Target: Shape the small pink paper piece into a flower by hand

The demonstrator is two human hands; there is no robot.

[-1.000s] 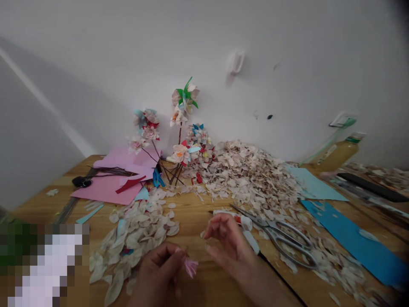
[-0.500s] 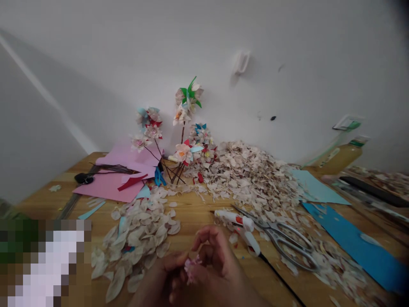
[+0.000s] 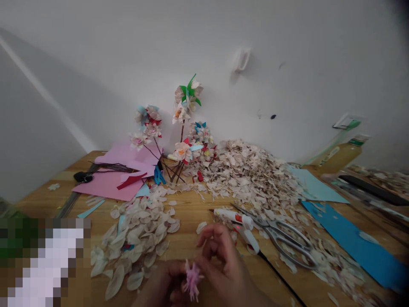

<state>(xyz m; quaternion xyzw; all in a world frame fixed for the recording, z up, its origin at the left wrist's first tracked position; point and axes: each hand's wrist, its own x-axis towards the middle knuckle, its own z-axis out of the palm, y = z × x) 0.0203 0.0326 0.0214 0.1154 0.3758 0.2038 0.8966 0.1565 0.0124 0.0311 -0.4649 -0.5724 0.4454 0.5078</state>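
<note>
A small pink fringed paper flower centre [image 3: 192,282] sits low in the middle of the view, its strips spread outward. My left hand [image 3: 161,279] is closed on it from the left; its lower fingers are partly hidden behind the fringe. Close by on the right is my right hand [image 3: 222,264], thumb at the edge of the fringe and the other fingers loosely curved, with a gap between them and the thumb. Pale dried petals [image 3: 140,238] lie spread beside my left hand. Beyond my right hand rests a white glue gun [image 3: 234,218] with its black cord.
Metal scissors [image 3: 275,234] lie right of the glue gun. A large petal heap [image 3: 255,170] is against the wall, beside finished flowers on stems [image 3: 182,151]. Pink paper [image 3: 108,185] lies left, blue card [image 3: 348,243] right. A bottle of yellow liquid [image 3: 341,155] leans at the back right.
The pink fringe has turned to show more of its spread strips and sits slightly lower. My right thumb has drawn back from over it to its right edge.
</note>
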